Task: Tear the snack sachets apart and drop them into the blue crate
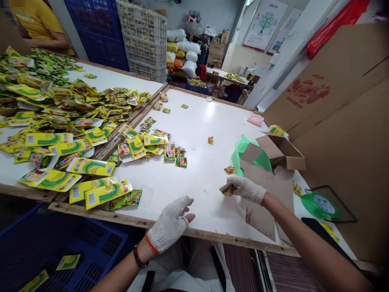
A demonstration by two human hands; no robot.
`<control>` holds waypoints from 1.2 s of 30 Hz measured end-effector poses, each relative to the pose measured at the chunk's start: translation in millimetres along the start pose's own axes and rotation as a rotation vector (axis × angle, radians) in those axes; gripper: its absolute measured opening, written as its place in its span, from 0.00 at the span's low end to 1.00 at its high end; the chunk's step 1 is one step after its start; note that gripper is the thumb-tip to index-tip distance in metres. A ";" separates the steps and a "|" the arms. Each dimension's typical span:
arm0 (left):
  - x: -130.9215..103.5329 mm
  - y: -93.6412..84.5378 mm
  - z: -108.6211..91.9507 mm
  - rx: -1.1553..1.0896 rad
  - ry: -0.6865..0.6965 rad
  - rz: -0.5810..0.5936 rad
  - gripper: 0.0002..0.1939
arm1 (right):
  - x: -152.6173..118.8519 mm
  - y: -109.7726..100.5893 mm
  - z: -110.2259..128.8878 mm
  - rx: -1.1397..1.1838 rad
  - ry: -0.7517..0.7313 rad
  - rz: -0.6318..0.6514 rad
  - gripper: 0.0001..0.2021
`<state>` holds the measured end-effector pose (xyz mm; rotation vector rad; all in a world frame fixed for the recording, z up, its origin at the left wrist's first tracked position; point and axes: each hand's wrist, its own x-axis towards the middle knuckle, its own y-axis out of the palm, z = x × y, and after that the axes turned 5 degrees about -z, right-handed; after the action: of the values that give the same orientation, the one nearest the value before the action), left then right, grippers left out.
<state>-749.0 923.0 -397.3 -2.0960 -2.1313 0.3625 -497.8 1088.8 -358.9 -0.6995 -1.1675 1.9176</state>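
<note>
My left hand (172,223), in a white knit glove with bare fingertips, hovers at the front edge of the white table (197,202). Its fingers are apart and hold nothing. My right hand (247,189), also gloved, is closed on a small packet (227,189) with a brownish side showing. Just beyond it lies a small yellow packet (230,169), and farther off another small packet (210,140). Left of centre, yellow-green cards (136,147) and small green packets (181,162) form a loose group. Longer yellow cards (108,194) lie near the front left.
A large pile of packets (60,109) covers the left table. On the right are an opened carton (281,150), a green plastic bag (238,152), loose cardboard (267,202) and a green round item (320,205). A blue crate (100,239) stands below left. A person in yellow (45,24) sits far left.
</note>
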 end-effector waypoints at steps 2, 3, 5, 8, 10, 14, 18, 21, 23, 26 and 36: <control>5.8 13.9 5.3 -0.073 0.056 -0.131 0.26 | -13.3 19.3 20.9 0.210 -0.029 0.001 0.05; 8.9 20.1 8.1 -0.082 0.101 -0.185 0.29 | -20.6 32.7 32.9 0.500 -0.004 -0.074 0.06; 13.8 29.1 13.8 -0.051 0.185 -0.236 0.28 | -34.9 63.6 56.3 0.640 -0.017 -0.074 0.09; 14.6 30.7 20.7 0.025 0.214 -0.208 0.15 | -51.6 106.5 81.8 0.839 0.049 -0.188 0.09; 12.3 25.5 22.6 0.017 0.152 -0.196 0.12 | -58.3 124.7 90.0 1.003 0.149 -0.327 0.12; 12.8 12.6 20.8 -0.116 0.066 -0.107 0.12 | -65.1 134.1 91.7 1.163 0.233 -0.435 0.14; 21.7 3.5 18.8 -0.134 0.126 0.029 0.11 | -68.0 130.1 87.1 1.112 0.237 -0.345 0.17; 28.9 -2.3 19.7 -0.111 0.163 0.077 0.08 | -67.8 130.1 83.6 1.091 0.204 -0.308 0.17; 32.7 -5.7 19.8 -0.099 0.158 0.083 0.08 | -66.8 131.2 81.3 1.066 0.175 -0.295 0.18; 36.6 -8.4 17.3 -0.110 0.146 0.110 0.08 | -65.4 130.6 78.0 1.031 0.142 -0.268 0.18; 39.6 6.0 14.8 -0.218 0.071 0.069 0.27 | -49.9 107.0 80.1 0.856 0.210 -0.364 0.13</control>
<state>-748.1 961.4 -416.1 -2.2641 -2.1471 0.0630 -566.5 978.6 -418.0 -0.1855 -0.2438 1.7436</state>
